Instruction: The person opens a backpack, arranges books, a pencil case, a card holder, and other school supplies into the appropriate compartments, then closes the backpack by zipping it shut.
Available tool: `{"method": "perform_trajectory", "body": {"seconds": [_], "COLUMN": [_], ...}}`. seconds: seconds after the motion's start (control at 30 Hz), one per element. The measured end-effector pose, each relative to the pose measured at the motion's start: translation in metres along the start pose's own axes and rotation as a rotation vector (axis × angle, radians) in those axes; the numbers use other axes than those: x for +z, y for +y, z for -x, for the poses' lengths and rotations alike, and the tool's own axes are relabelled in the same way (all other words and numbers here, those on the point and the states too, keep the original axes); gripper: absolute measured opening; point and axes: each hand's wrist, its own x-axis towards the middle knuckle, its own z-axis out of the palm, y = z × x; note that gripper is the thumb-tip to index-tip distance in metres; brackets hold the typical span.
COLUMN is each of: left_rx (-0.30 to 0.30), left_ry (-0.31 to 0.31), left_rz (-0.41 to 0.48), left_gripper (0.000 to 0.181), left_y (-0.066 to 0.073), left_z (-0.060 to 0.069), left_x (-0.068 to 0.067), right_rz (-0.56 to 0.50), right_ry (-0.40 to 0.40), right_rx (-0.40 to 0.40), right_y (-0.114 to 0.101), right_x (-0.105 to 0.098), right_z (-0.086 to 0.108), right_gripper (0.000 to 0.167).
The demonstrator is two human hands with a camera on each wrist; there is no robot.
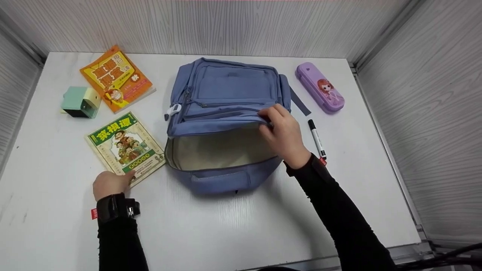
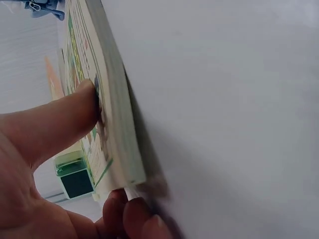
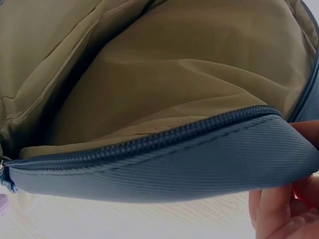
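A blue backpack [image 1: 237,84] lies on the table with its main compartment unzipped, its beige lining [image 3: 164,74] showing in the right wrist view. My right hand [image 1: 286,137] pinches the zippered edge of the front panel and holds it up from the opening. To the left of the bag is a cream and green book [image 1: 130,145] with cartoon children on its cover. Its near corner is gripped by my left hand [image 1: 111,185]. In the left wrist view the thumb presses on the cover, while the fingers curl at the book's lower corner, partly hidden.
Behind the green book lie an orange book [image 1: 118,79] and a mint-green box-shaped device [image 1: 77,99], perhaps a pencil sharpener. Right of the backpack are a purple pencil case [image 1: 320,88] and a black-and-white marker [image 1: 317,139]. Pale wood-grain panels [image 1: 263,26] enclose the white table.
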Motion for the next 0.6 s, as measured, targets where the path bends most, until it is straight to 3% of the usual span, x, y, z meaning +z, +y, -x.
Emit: {"method": "perform_trajectory", "body": {"seconds": [0.1, 0.17, 0.27, 0.4, 0.47, 0.53, 0.6], "left_rx": [-0.043, -0.077, -0.13, -0.203, -0.229, -0.205, -0.128], "left_ry": [-0.019, -0.057, -0.146, -0.261, -0.283, -0.281, -0.284], "left_rz": [0.074, 0.18, 0.462, 0.903, 1.063, 1.199, 1.294], "left_gripper": [0.043, 0.047, 0.052, 0.032, 0.021, 0.015, 0.008], "left_y": [-0.005, -0.01, -0.02, -0.035, -0.046, -0.061, -0.081], "left_z": [-0.001, -0.001, -0.001, 0.002, 0.006, 0.012, 0.019], "left_x": [-0.004, -0.01, -0.022, -0.043, -0.052, -0.057, -0.062], "right_rz": [-0.004, -0.006, -0.006, -0.013, -0.019, -0.024, -0.027], "right_ry": [0.002, 0.008, 0.011, 0.012, 0.012, 0.012, 0.012], "right_rx": [0.003, 0.002, 0.003, 0.008, 0.01, 0.012, 0.014], "right_y": [0.001, 0.002, 0.003, 0.003, 0.003, 0.003, 0.003], "right_x": [-0.001, -0.001, -0.003, -0.004, -0.004, -0.003, -0.003], "right_z": [-0.001, -0.002, -0.003, -0.004, -0.005, -0.005, -0.006], "right_gripper": [0.017, 0.018, 0.018, 0.018, 0.018, 0.018, 0.019]}}
